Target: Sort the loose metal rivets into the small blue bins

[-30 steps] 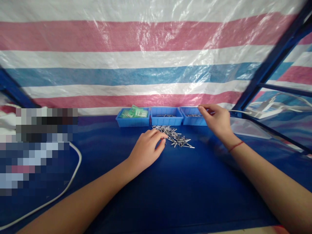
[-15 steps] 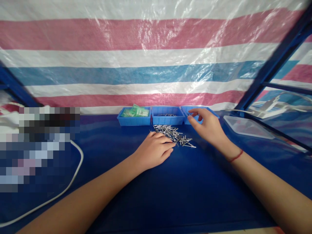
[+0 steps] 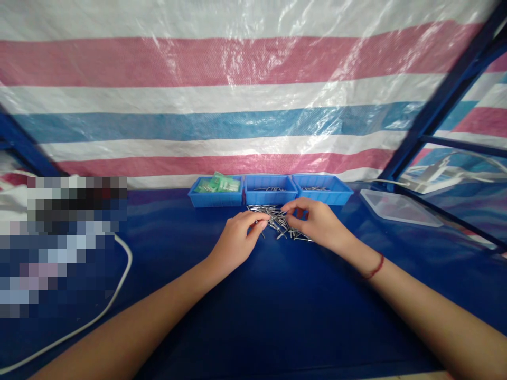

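We've got L hand (image 3: 238, 240) narrow at L edge of pins (image 3: 278, 226), R hand (image 3: 320, 226) narrow over R side; can't tell if either's holding 1. Pins lie heaped on table (image 3: 285, 311), just before mid bin (image 3: 270, 198).

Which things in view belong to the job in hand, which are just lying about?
Likely in the job:
Left hand and right hand, both at the pile
Loose metal pins
Middle bin and right bin, metal pieces inside
Perhaps left bin, green packets inside

Probably lying about:
Flat translucent tray, right
White cable, left
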Action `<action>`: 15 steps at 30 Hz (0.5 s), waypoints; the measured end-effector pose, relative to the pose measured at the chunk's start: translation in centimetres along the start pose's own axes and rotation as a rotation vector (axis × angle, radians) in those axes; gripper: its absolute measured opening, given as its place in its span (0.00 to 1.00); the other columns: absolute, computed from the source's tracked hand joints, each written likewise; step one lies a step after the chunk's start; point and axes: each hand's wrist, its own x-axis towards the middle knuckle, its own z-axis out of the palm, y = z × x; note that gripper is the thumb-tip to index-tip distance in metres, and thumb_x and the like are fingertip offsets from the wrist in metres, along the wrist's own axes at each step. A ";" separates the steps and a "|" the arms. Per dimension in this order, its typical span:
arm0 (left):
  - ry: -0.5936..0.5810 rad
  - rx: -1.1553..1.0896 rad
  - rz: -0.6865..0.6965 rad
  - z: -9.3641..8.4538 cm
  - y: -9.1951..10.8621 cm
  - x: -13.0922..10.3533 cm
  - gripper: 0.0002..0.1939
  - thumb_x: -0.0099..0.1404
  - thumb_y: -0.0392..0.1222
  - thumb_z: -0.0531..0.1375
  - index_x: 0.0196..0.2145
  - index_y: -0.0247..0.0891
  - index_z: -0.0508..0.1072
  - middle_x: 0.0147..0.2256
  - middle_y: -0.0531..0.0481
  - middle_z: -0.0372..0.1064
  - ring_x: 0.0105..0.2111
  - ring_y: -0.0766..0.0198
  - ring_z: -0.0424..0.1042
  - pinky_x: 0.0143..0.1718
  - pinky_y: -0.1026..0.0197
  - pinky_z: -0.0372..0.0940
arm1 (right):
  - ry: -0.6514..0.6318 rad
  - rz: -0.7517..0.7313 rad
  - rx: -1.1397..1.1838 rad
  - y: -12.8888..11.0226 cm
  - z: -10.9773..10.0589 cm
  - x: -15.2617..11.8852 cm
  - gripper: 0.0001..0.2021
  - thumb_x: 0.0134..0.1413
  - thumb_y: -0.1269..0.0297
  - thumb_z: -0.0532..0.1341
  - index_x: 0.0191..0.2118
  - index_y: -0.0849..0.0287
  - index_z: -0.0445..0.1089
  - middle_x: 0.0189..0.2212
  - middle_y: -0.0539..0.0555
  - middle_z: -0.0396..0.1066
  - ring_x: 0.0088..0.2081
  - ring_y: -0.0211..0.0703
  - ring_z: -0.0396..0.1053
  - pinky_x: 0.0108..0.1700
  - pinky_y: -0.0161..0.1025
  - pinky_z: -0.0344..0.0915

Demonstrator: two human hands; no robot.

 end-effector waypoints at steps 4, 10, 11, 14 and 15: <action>0.049 -0.145 -0.025 0.0 0.0 0.0 0.09 0.66 0.38 0.53 0.39 0.40 0.73 0.39 0.51 0.75 0.39 0.63 0.72 0.42 0.62 0.65 | -0.077 0.024 0.265 -1.1 0.8 -0.5 0.08 0.46 0.61 0.63 0.32 0.59 0.74 0.30 0.53 0.74 0.28 0.39 0.68 0.30 0.37 0.64; 0.044 -0.210 -0.035 0.1 0.1 -0.2 0.09 0.65 0.40 0.54 0.39 0.40 0.73 0.39 0.51 0.75 0.40 0.62 0.72 0.43 0.61 0.65 | -0.058 0.025 0.431 -1.7 1.0 -0.7 0.09 0.46 0.59 0.64 0.31 0.59 0.74 0.30 0.53 0.74 0.30 0.39 0.69 0.32 0.38 0.64; 0.041 -0.211 -0.035 0.2 0.1 -0.3 0.09 0.65 0.40 0.54 0.39 0.40 0.73 0.39 0.51 0.75 0.40 0.63 0.72 0.43 0.61 0.65 | -0.055 0.020 0.438 -1.6 1.0 -0.7 0.09 0.46 0.59 0.64 0.31 0.59 0.74 0.30 0.53 0.73 0.30 0.39 0.68 0.32 0.38 0.64; 0.041 -0.200 -0.040 0.3 0.2 -0.3 0.08 0.64 0.40 0.55 0.39 0.39 0.73 0.37 0.50 0.74 0.36 0.64 0.72 0.40 0.61 0.65 | -0.043 -0.013 0.423 -1.7 0.9 -0.8 0.08 0.48 0.59 0.63 0.31 0.59 0.74 0.29 0.53 0.73 0.28 0.38 0.67 0.29 0.37 0.62; 0.042 -0.195 -0.040 0.3 0.3 -0.3 0.08 0.63 0.40 0.56 0.39 0.38 0.73 0.36 0.51 0.74 0.35 0.64 0.71 0.39 0.62 0.65 | -0.037 -0.033 0.405 -1.8 0.9 -0.8 0.08 0.48 0.60 0.63 0.31 0.59 0.74 0.29 0.53 0.72 0.27 0.37 0.66 0.28 0.37 0.61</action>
